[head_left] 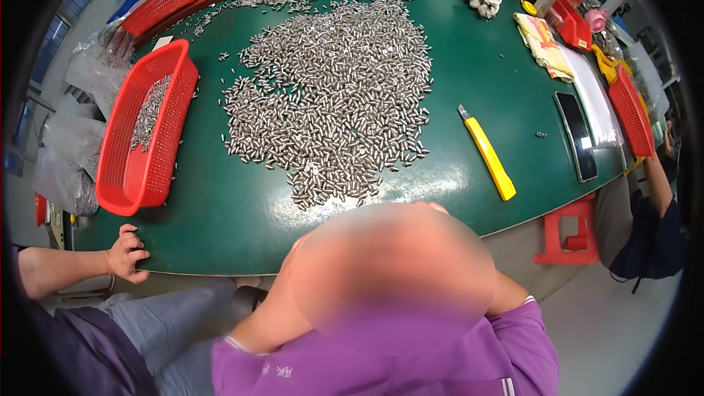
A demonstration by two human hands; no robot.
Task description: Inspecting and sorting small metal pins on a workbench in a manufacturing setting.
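Note:
Both my forearms, in purple short sleeves, rise from the lower edge toward a blurred patch at the table's near edge. My left hand (296, 246) shows only as a sliver at the patch's left side. Of my right hand (434, 207), a bit seems to show above the patch. The fingers are otherwise hidden, so whether either hand holds anything cannot be told. Beyond them, a wide heap of small silvery metal pins (337, 95) covers the middle of the green table (455, 51). To its right lies a yellow utility knife (487, 155), blade tip pointing away.
A red perforated basket (117, 154) with metal pieces stands left. A co-worker's hand (128, 253) rests on the table's left corner. On the right lie a phone (576, 136), a plastic bag (592, 95) and a folded yellow packet (544, 45); gloves (481, 0) lie farther back.

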